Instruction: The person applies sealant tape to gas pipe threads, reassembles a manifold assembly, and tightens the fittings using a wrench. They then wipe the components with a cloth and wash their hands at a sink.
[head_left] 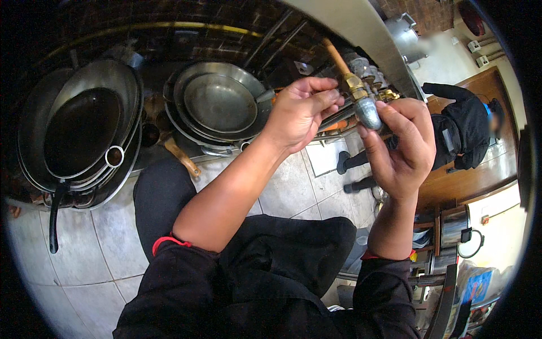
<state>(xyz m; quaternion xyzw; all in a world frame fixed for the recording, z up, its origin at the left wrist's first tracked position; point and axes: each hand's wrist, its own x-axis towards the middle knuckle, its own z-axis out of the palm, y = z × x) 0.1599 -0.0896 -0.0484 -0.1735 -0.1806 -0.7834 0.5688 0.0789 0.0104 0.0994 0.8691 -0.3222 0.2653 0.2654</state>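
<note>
Currently, right hand (403,144) pinches grey cap (369,114) on brass fitting (354,85); left hand (299,116) curled just beside, can't tell if holding anything.

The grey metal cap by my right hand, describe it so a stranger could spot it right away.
From the stacked pans on the left, look across to the raised right hand. At its fingers, just below a brass fitting, is the grey metal cap. Its dull, rounded end sets it apart from the yellow brass.

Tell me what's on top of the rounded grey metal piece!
A golden angular metal fitting, then a slim orange tube. The inside of the grey piece is covered.
</note>
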